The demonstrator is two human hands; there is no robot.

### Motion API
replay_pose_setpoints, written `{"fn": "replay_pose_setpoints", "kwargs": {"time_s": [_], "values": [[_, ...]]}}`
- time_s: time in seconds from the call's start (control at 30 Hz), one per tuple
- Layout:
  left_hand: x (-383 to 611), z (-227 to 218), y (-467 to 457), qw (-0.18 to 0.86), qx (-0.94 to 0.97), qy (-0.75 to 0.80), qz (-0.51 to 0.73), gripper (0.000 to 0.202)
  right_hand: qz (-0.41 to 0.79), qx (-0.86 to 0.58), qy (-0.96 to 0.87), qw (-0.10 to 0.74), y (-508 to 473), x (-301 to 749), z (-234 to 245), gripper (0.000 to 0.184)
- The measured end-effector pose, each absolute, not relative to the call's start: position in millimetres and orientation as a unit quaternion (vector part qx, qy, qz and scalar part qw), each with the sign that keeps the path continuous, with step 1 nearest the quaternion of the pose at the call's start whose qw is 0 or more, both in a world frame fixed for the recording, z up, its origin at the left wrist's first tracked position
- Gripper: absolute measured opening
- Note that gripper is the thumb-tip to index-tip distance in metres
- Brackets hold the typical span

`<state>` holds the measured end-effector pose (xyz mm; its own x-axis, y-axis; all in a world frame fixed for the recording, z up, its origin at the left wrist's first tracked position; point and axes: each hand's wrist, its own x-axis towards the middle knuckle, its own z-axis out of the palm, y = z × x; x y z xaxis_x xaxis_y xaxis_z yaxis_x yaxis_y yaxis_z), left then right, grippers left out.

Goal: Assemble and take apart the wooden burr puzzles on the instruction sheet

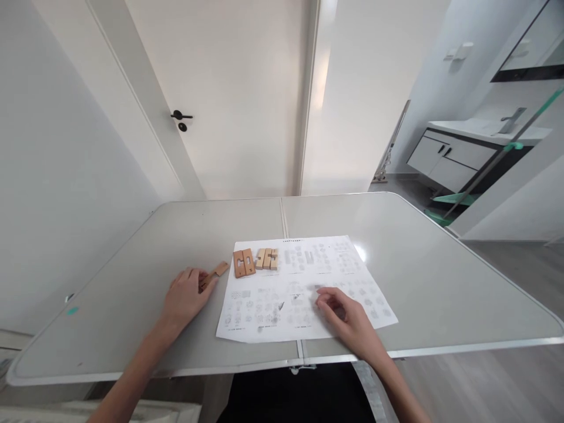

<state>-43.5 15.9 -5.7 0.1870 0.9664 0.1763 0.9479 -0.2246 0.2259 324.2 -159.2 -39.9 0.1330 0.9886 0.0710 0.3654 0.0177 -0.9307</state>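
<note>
On the left of the table, my left hand (187, 292) has its fingers curled over a brown wooden puzzle piece (221, 268), whose end sticks out toward the sheet. Part of that piece is hidden under the fingers. My right hand (346, 317) rests at the lower right of a printed paper sheet (304, 317), loosely curled, with nothing visible in it. At the sheet's upper left lie two darker brown notched wooden pieces (238, 264) side by side. Just right of them sit several paler notched wooden blocks (267, 259) close together.
The light grey folding table (440, 282) has a metal rim and a centre seam running beneath the sheet. A white door (229, 88) with a black handle stands beyond it. To the far right are a washbasin cabinet (458, 153) and a green-handled pole (513, 145).
</note>
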Motion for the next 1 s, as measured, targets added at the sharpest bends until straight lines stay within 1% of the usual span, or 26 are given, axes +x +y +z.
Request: {"fn": "replay_pose_setpoints", "kwargs": {"time_s": [0.23,0.37,0.57,0.77,1.0], "values": [[-51,-4,19,0.081,0.759,0.632,0.133,0.04,0.353,-0.607,-0.556,0.443,-160,325,-41,0.041],[-51,-5,18,0.068,0.776,0.612,0.136,0.035,0.351,-0.61,-0.553,0.445,-159,325,-40,0.044],[-47,-9,15,0.058,0.779,0.609,0.14,0.039,0.344,-0.613,-0.555,0.444,-159,325,-38,0.043],[-47,-14,14,0.068,0.759,0.622,0.181,0.041,0.35,-0.611,-0.554,0.444,-159,324,-36,0.046],[-47,-8,4,0.166,0.7,0.64,0.27,0.037,0.341,-0.618,-0.563,0.431,-160,324,-38,0.038]]}}
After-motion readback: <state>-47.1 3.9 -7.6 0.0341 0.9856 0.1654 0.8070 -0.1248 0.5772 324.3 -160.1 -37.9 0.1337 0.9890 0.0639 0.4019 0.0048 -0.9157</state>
